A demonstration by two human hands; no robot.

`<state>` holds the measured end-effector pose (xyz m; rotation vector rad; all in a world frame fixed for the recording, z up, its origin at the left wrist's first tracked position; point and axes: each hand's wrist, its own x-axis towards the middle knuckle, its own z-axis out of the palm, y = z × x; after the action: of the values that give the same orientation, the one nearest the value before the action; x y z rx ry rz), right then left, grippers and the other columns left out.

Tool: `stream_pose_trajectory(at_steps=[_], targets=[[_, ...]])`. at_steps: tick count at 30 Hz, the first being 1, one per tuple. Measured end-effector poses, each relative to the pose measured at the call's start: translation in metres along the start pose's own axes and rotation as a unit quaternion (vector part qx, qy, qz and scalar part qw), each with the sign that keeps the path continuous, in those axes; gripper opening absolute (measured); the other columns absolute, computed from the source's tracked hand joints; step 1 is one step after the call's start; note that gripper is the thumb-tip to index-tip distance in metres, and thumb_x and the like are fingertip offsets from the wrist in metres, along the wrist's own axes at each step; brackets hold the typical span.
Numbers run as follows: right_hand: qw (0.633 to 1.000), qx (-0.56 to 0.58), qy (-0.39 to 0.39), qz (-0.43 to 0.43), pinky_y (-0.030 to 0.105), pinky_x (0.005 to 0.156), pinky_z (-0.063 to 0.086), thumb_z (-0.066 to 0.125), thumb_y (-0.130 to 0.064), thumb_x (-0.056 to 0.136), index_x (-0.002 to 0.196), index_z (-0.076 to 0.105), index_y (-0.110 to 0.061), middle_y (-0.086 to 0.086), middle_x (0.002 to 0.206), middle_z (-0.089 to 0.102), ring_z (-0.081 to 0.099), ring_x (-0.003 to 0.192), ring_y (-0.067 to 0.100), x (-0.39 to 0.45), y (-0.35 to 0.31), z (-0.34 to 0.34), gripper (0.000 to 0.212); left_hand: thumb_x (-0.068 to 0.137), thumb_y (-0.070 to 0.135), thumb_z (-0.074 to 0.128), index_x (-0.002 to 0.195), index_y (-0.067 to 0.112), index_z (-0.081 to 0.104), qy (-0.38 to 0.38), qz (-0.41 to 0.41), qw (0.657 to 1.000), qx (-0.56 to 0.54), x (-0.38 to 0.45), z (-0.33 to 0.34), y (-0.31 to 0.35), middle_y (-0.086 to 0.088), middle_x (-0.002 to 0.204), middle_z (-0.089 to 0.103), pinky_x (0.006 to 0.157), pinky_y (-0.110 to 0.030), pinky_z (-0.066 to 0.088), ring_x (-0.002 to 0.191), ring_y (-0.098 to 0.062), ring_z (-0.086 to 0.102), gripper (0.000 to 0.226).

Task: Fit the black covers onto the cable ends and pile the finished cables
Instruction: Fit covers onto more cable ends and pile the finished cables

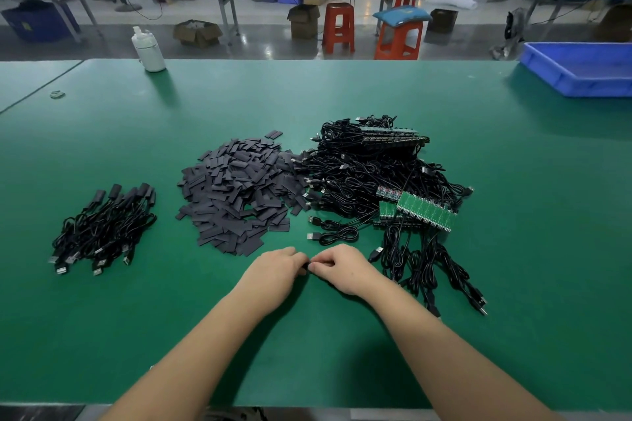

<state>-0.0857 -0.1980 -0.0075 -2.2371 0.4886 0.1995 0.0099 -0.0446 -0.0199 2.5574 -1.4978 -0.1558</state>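
Black between the fingertips, a small part is pinched by the left hand and right hand together, likely a cover going onto a cable end, with loose covers just beyond them and the finished pile far left awaiting it.
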Motion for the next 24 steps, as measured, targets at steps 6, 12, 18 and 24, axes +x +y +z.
stream_pose_trajectory(at_steps=[6,12,18,24], targets=[[0.997,0.072,0.022,0.006,0.022,0.058,0.042,0.061,-0.034,0.098,0.095,0.077,-0.026,-0.008,0.075,0.067,0.053,0.062,0.006,-0.001,0.001,-0.002,0.019,0.087,0.023,0.074,0.117,0.02,0.07,0.16,-0.183,0.927,-0.285,-0.01,-0.005,0.007,0.007,0.097,0.074,0.081,-0.027,0.055,0.075,-0.01,0.069,0.031],[0.997,0.067,0.043,-0.003,0.027,0.064,0.048,0.06,-0.031,0.098,0.094,0.076,-0.024,-0.007,0.083,0.073,0.058,0.067,0.012,-0.002,0.0,0.004,0.018,0.089,0.005,0.069,0.103,0.01,0.071,0.17,-0.26,0.811,-0.495,-0.007,-0.005,0.016,-0.002,0.069,0.073,0.05,-0.016,0.049,0.05,-0.014,0.065,0.015],[0.994,-0.024,0.09,-0.05,0.031,0.061,0.04,0.061,-0.034,0.094,0.098,0.071,-0.026,-0.007,0.069,0.063,0.059,0.07,0.016,-0.004,-0.005,0.019,0.014,0.09,0.006,0.067,0.096,0.015,0.074,0.187,-0.269,0.792,-0.516,-0.005,-0.005,0.022,-0.004,0.053,0.065,0.047,-0.017,0.045,0.044,-0.011,0.056,0.013],[0.991,0.013,0.121,-0.059,0.033,0.062,0.039,0.061,-0.039,0.094,0.075,0.067,-0.029,-0.006,0.062,0.051,0.045,0.062,0.01,-0.001,-0.014,0.014,0.023,0.088,0.007,0.069,0.092,0.024,0.078,0.218,-0.248,0.803,-0.497,-0.004,-0.019,0.019,0.009,0.053,0.06,0.044,-0.017,0.034,0.043,-0.006,0.041,0.019]])
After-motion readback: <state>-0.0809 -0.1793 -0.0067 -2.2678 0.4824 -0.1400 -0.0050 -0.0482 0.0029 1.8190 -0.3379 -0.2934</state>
